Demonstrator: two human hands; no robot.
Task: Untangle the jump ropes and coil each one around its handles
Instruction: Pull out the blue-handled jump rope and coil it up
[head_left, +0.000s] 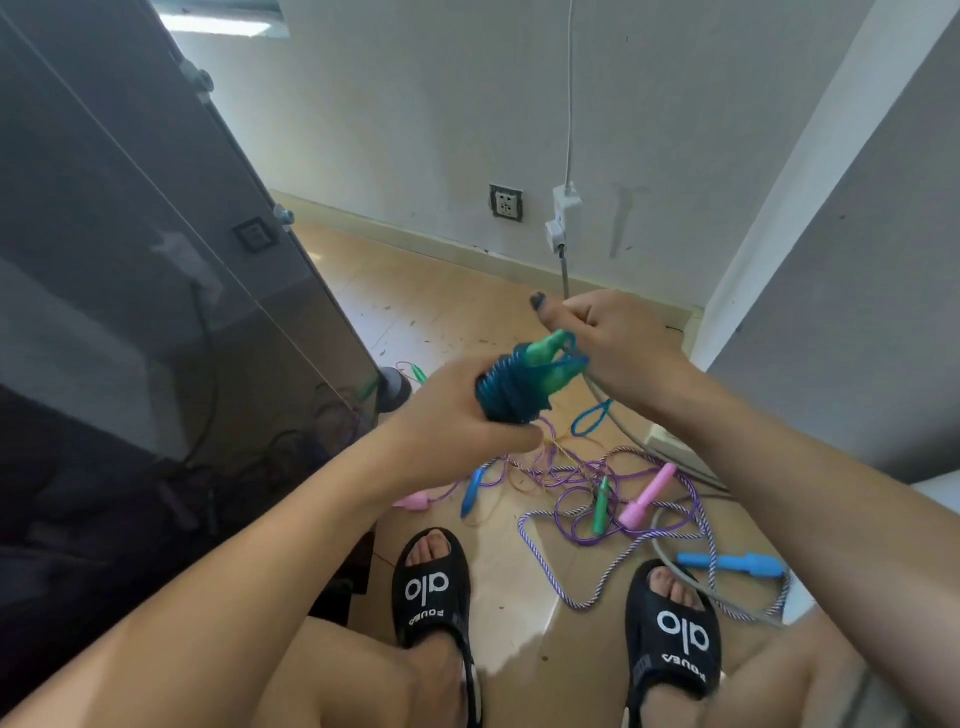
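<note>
At frame centre our left hand (457, 415) grips the blue rope (506, 392) coiled around its green handles (545, 361); our right hand (618, 338) pinches the last loop; next, we judge, tuck it; tangled ropes (597, 493) wait on the floor (415, 312) below.

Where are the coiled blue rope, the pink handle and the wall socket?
Coiled blue rope (506, 397), head view, middle of the coil.
Pink handle (649, 494), head view, mid-shaft.
Wall socket (506, 202), head view, its faceplate.
</note>
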